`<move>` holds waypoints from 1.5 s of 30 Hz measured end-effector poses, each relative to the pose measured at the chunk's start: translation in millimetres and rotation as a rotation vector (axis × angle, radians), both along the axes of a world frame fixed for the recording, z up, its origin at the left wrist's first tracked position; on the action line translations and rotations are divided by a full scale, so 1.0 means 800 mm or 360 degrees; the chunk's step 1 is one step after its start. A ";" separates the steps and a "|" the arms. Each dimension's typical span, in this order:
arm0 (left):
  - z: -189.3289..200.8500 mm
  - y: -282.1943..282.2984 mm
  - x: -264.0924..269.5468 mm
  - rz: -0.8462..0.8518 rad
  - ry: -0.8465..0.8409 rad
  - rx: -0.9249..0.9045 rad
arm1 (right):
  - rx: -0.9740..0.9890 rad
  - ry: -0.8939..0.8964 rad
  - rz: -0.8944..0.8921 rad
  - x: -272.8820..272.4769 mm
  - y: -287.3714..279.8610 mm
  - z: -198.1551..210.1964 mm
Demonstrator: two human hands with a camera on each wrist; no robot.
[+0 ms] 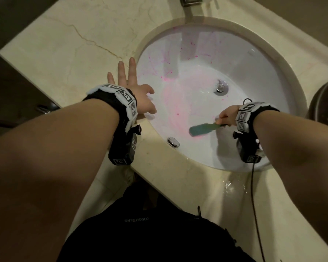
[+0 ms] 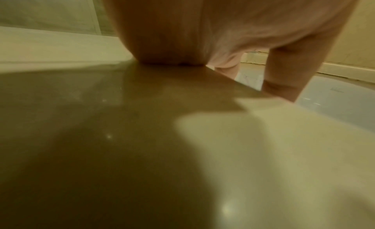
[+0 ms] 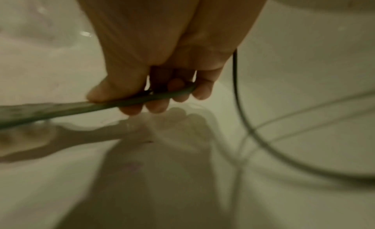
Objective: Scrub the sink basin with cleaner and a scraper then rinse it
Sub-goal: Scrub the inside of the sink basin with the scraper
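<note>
One teal scraper (image 1: 204, 129) lies low inside the white oval sink basin (image 1: 263, 76), its flat blade against the near wall of the bowl, just beside a wash of pink cleaner (image 1: 170, 103) that streaks the left side and the back wall. The right hand (image 1: 226, 116) grips the scraper's thin handle, fingers curled under it and thumb pressed on top. A chrome drain (image 1: 221, 87) sits at the middle of the bowl, and a round chrome cap (image 1: 173, 142) sits on the near rim. The left hand (image 1: 134, 91) rests flat on the beige marble counter (image 1: 64, 40) at the basin's left edge, fingers straight and spread, thumb reaching over the rim. Water pools on the counter near the person. A faucet base (image 1: 190, 0) stands behind the basin.
</note>
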State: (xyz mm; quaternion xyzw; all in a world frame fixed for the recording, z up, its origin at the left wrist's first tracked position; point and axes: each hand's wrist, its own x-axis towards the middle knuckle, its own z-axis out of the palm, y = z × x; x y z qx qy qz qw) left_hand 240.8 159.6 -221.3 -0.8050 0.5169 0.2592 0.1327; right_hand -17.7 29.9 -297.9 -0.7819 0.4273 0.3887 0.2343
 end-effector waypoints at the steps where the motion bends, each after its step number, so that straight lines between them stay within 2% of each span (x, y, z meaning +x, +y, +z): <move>1: 0.000 0.000 0.000 0.0001 -0.0002 -0.0002 | -0.0067 -0.0019 -0.0050 0.003 0.002 -0.001; 5: 0.000 0.000 -0.001 0.0005 -0.0008 -0.0001 | -0.0319 0.0018 -0.0124 0.013 0.001 -0.010; 8: -0.001 0.001 -0.001 0.0008 -0.0008 -0.0005 | -0.0244 -0.0022 -0.0320 0.013 0.005 -0.015; 14: -0.003 0.002 0.001 0.0003 -0.0003 -0.0036 | -0.0042 -0.0008 -0.0361 0.010 0.022 0.003; 21: -0.002 0.000 0.000 -0.0010 -0.0001 -0.0017 | -0.0203 -0.0132 -0.0532 0.010 0.017 0.021; 30: 0.016 0.006 0.002 -0.0129 0.0100 -0.0010 | -0.0475 -0.0331 -0.1096 0.011 0.041 0.113; 37: 0.044 0.007 -0.008 -0.0500 0.0260 -0.0077 | -0.0784 -0.0515 -0.1727 -0.004 0.098 0.160; 39: 0.047 0.011 -0.015 -0.0565 0.0301 -0.0076 | -0.0848 -0.0515 -0.1863 -0.009 0.120 0.169; 42: 0.045 0.019 -0.025 -0.0679 0.0311 -0.0078 | -0.0882 -0.0327 -0.1974 -0.020 0.158 0.178; 45: 0.040 0.026 -0.034 -0.0749 0.0334 -0.0066 | -0.0883 -0.0125 -0.1907 -0.024 0.188 0.170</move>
